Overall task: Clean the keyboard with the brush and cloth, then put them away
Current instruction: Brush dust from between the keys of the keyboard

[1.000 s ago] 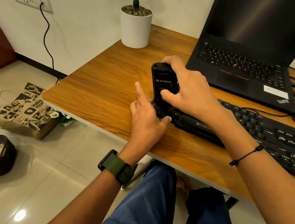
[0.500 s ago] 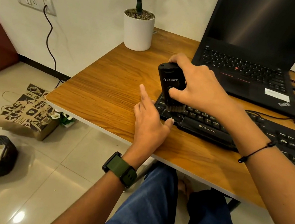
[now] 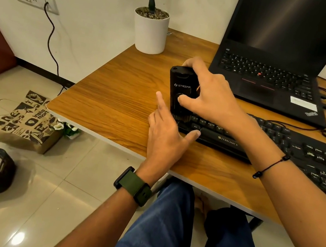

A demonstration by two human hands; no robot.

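Right hand point(image 3: 211, 97) grips the stiff, light-looking brush point(image 3: 181, 93) by its smooth body, bristles on the keyboard point(image 3: 283, 147) at the counter's point(image 3: 114, 98) left end. Left hand point(image 3: 166, 137), fingers relaxed, steadies the keyboard's corner.

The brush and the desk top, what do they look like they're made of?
Brush: looks like matte black plastic, smooth body with a printed logo; short dark bristles at the bottom, fibre unclear. Desk top: wood-grain surface with a slight sheen and a pale edge, so probably laminate rather than solid wood.
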